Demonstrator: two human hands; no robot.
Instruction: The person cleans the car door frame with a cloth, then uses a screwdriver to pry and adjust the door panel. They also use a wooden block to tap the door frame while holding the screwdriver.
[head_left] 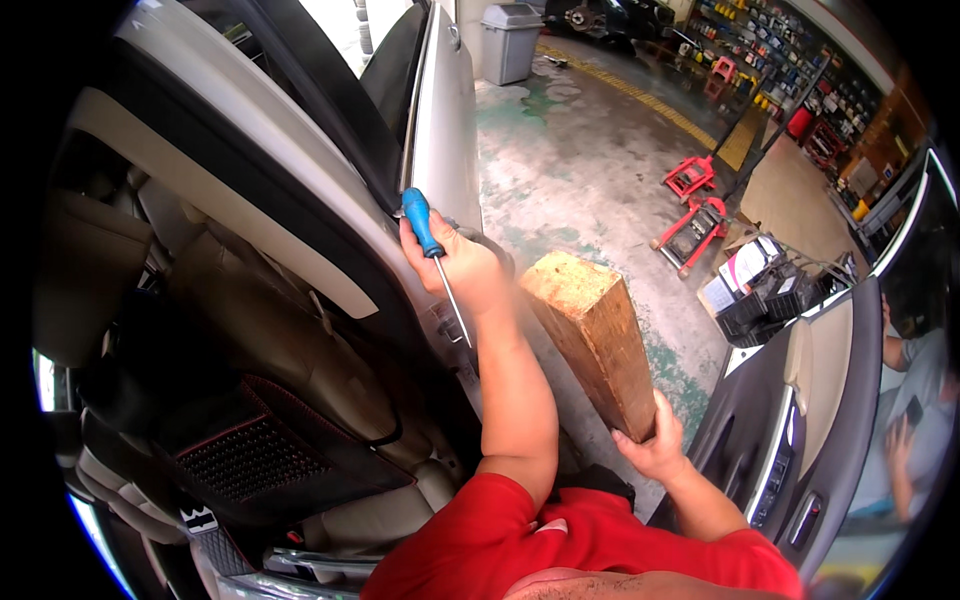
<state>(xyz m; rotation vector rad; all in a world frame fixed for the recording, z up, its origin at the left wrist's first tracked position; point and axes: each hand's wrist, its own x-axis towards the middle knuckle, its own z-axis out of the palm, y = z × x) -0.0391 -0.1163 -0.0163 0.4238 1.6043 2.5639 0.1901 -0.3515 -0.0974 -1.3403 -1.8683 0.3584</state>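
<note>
My left hand [468, 272] is raised beside the car's door pillar, closed around a screwdriver [421, 222] with a blue handle. Its thin metal shaft points down along my wrist. Lower and to the right, my right hand [655, 442] grips the near end of a thick wooden block [600, 340]. The block stands tilted away from me, its pale sawn end facing up; part of the fingers is hidden behind it. The car body [350, 190] is just left of my left hand, against or very near the fingers; I cannot tell whether they touch.
At left, the car interior shows a seat [290, 300] and a black beaded cushion [255, 440]. An open door [770, 430] stands at right. Red floor jacks [692, 235], boxes [750, 270] and a grey bin [510, 45] are on the workshop floor [575, 150]. A person's arm [900, 460] shows at far right.
</note>
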